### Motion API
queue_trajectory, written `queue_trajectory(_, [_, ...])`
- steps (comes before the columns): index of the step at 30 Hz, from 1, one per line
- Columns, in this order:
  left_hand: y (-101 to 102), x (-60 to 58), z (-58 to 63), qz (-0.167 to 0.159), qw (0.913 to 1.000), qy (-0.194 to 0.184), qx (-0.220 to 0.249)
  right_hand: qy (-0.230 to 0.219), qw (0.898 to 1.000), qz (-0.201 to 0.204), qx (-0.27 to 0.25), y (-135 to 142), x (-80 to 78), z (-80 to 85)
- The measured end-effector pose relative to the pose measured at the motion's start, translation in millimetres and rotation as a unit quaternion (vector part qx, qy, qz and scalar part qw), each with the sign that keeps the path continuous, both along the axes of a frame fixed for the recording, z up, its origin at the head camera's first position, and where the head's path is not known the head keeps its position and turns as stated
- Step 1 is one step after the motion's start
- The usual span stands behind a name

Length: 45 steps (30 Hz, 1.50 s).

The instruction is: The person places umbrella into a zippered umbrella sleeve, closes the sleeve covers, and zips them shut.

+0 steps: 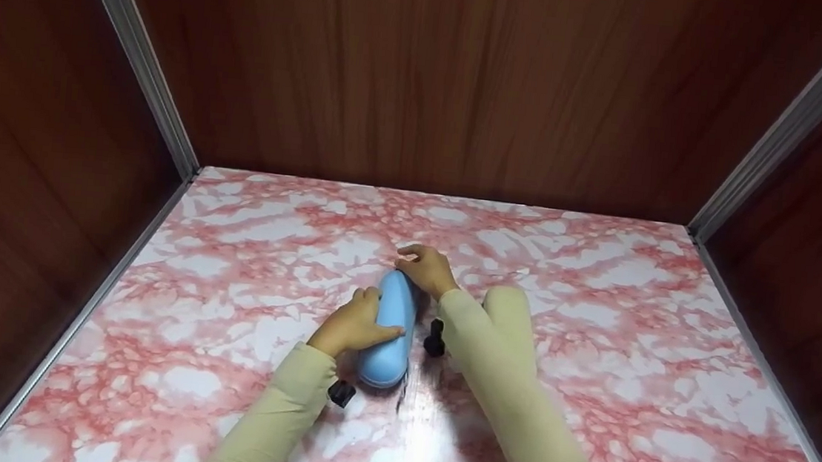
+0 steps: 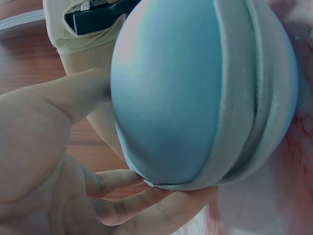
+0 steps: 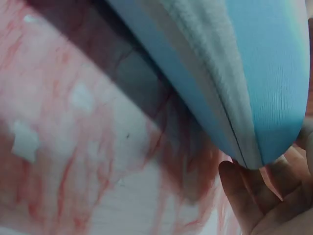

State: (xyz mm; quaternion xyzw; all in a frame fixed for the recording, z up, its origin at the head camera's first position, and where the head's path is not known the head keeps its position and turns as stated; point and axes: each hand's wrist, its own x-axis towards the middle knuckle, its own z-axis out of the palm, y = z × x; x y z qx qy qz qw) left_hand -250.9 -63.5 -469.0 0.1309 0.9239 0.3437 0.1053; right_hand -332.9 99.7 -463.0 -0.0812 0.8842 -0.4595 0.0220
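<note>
A light blue zip-up glasses case (image 1: 393,304) stands lengthwise in front of me on the tabletop, its rounded near end toward me. My left hand (image 1: 356,323) grips it from the left, thumb across the top and fingers along the far side of its edge. In the left wrist view, the grey zip band (image 2: 237,93) runs round the blue shell. At the case's far tip is my right hand (image 1: 428,268), its bent fingers (image 3: 242,193) holding the narrow end where the zip band finishes. Any zip pull is hidden there.
The table (image 1: 637,370) has a red-and-white marbled top. Dark wooden panels (image 1: 424,76) enclose it at the back and both sides, with grey metal strips (image 1: 146,66) at the corners. Black wrist cameras (image 1: 342,393) sit on both pale sleeves.
</note>
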Motion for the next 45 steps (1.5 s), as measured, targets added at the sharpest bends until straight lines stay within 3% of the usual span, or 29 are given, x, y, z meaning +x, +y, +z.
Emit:
queue_trajectory(3, [0.4, -0.8, 1.0, 0.000, 1.0000, 0.000, 0.001, -0.024, 0.999, -0.001, 0.024, 1.1, -24.3, -18.4])
queue_trajectory(7, [0.2, -1.1, 0.7, -0.001, 1.0000, -0.001, 0.004, -0.027, 0.999, 0.021, 0.037, 4.5, -25.2, -18.2])
queue_trajectory(17, [-0.3, -0.5, -2.0, -0.003, 1.0000, -0.004, -0.001, -0.049, 0.987, 0.109, 0.108, 10.1, -6.5, -1.7])
queue_trajectory(32, [-1.5, 1.0, -0.8, 0.000, 0.9997, -0.011, 0.020, -0.092, 0.975, 0.144, 0.146, 22.7, 29.7, -0.9])
queue_trajectory(38, [-1.0, 2.0, -0.3, 0.004, 0.9996, -0.007, 0.026, -0.136, 0.976, 0.135, 0.103, 32.4, 43.6, -5.5])
queue_trajectory(45, [0.6, 4.2, -0.7, 0.008, 0.9997, -0.007, 0.022, -0.190, 0.974, 0.119, -0.033, 33.8, 56.2, -14.6])
